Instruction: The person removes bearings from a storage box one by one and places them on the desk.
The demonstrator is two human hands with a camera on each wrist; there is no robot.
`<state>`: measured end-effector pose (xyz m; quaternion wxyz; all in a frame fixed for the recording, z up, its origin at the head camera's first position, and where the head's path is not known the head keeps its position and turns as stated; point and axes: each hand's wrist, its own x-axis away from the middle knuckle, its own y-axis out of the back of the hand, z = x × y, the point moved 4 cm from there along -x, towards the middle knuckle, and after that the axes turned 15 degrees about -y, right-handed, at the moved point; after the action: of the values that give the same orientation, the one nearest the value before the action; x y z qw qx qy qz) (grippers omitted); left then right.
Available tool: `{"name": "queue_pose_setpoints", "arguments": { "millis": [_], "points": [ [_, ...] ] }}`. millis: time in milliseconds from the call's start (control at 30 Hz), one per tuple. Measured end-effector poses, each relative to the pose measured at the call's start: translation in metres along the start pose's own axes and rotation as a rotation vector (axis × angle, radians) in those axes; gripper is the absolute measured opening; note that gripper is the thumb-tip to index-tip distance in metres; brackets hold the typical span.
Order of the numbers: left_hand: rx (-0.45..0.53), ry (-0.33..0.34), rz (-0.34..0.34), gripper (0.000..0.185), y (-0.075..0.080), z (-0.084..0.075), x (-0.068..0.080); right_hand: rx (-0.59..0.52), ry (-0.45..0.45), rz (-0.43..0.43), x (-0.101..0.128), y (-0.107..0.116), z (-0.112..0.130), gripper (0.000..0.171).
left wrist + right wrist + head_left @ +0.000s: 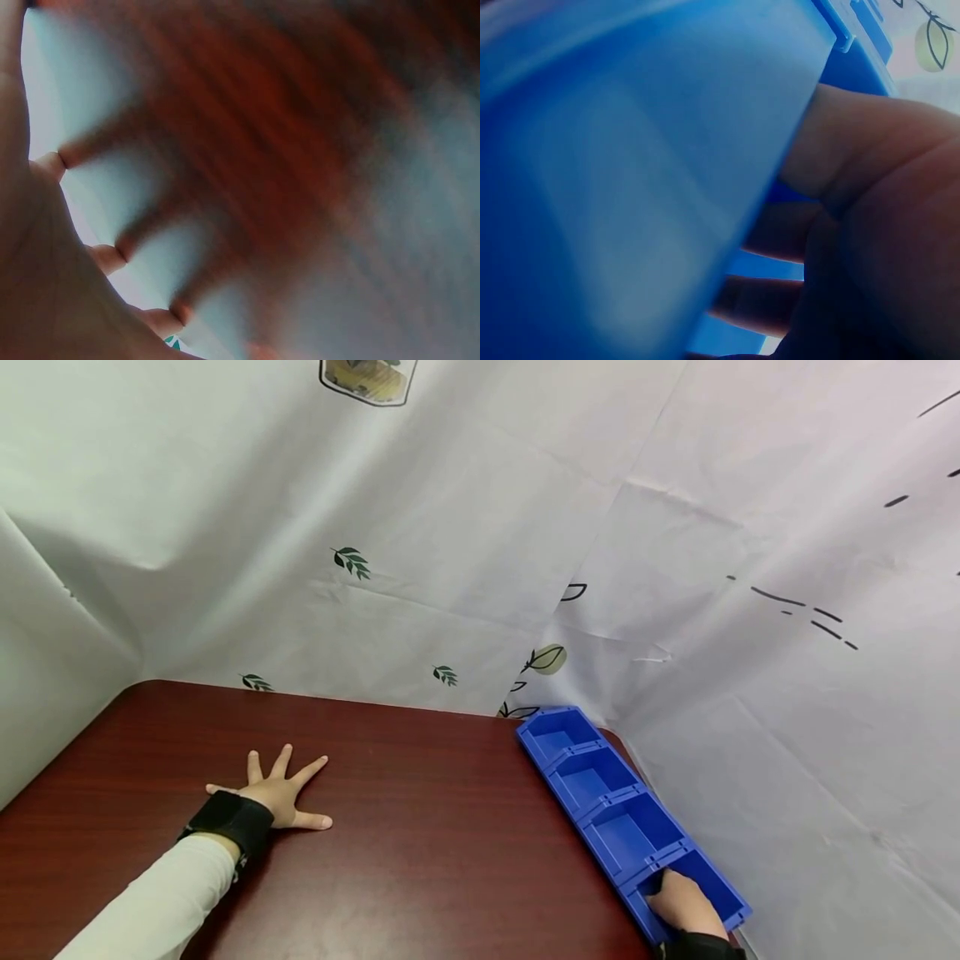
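Observation:
My left hand (pixel 276 797) rests on the dark red-brown table (pixel 420 827), palm down, with its fingers spread wide. In the left wrist view the palm (pixel 45 262) and some fingertips show above the glossy tabletop. At the right, my right hand (pixel 686 903) reaches down into the nearest compartment of a long blue divided bin (pixel 624 842). A dark patch shows beside its fingers in the head view. In the right wrist view a blue wall (pixel 652 187) covers the fingertips of the right hand (pixel 885 195); I cannot tell whether they hold anything.
The bin stands slantwise along the table's right edge, its other compartments stretching toward the back. A pale curtain (pixel 450 527) with leaf prints hangs close behind the table and along both sides. Black bands (pixel 234 822) wrap the wrists.

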<state>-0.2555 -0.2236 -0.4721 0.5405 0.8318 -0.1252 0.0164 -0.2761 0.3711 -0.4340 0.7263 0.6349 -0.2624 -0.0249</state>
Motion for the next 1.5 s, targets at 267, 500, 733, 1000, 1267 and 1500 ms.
{"name": "queue_pose_setpoints", "arguments": {
  "millis": [267,500,733,1000,1267,1500],
  "points": [
    [0.016,0.005,0.010,0.119,0.002,0.001,0.000,0.014,0.054,-0.027,0.001,0.003,0.001,0.045],
    [0.024,0.001,0.006,0.120,-0.001,0.004,0.000,0.005,0.036,-0.016,0.000,-0.001,-0.001,0.033],
    [0.018,0.007,0.002,0.120,-0.002,0.004,-0.001,-0.021,0.021,-0.047,-0.001,-0.005,-0.001,0.016],
    [0.023,0.020,0.005,0.119,0.005,0.003,-0.002,-0.058,0.026,-0.068,-0.004,-0.001,0.001,0.026],
    [0.044,0.029,0.034,0.119,-0.001,0.002,0.002,-0.040,0.035,-0.045,-0.003,0.001,-0.005,0.040],
    [0.040,0.014,0.021,0.118,0.005,0.000,0.000,-0.046,0.062,-0.096,0.007,0.017,-0.005,0.045]
  ]
}}
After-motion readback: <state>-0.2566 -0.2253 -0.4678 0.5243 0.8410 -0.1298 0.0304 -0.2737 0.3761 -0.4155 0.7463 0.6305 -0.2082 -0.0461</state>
